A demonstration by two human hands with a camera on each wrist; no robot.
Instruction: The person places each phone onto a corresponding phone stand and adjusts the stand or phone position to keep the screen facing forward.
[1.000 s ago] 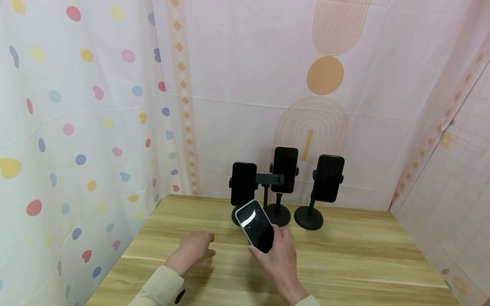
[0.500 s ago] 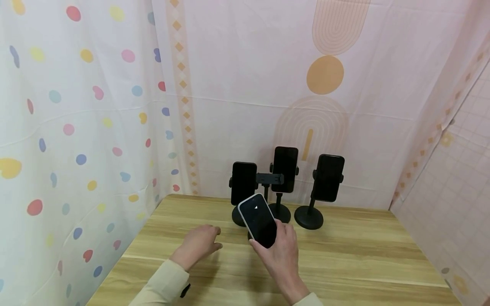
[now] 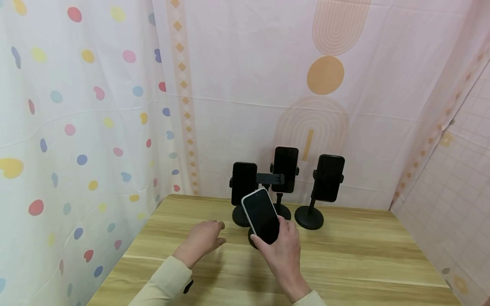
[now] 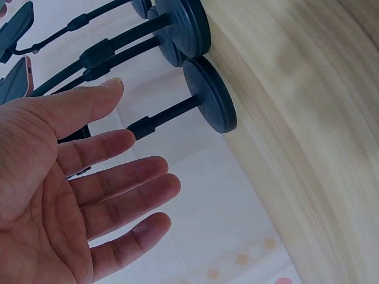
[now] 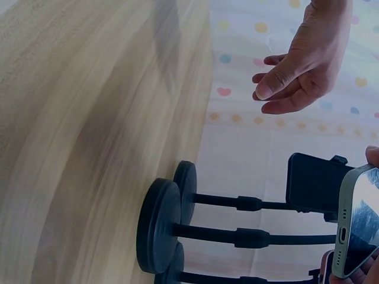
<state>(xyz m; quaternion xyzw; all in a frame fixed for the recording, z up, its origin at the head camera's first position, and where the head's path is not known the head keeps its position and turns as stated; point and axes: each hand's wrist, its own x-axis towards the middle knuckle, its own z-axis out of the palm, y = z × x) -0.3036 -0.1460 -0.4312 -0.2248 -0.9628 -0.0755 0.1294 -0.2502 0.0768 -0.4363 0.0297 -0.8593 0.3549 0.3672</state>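
My right hand (image 3: 282,257) holds a phone (image 3: 262,216) with a pale rim, thumb on one long side and fingers on the other. The phone is tilted in front of an unoccupied black phone stand, whose clamp (image 3: 270,178) shows above it; its round base (image 5: 159,225) is plain in the right wrist view. To the left, my left hand (image 3: 200,242) hovers above the table with its fingers relaxed and apart, touching nothing. In the left wrist view the left palm (image 4: 35,195) faces the camera, nothing in it.
Behind stand three black stands with dark phones: a left phone (image 3: 244,183), a middle phone (image 3: 285,170) and a right phone (image 3: 329,178). They rest near the back of the wooden table (image 3: 363,255). A dotted curtain (image 3: 95,140) hangs at left and a pink cloth (image 3: 237,85) behind.
My right hand has lifted the phone slightly up and right, toward the unoccupied stand's clamp; more of that stand's base now shows. My left hand has moved a little right and away from me.
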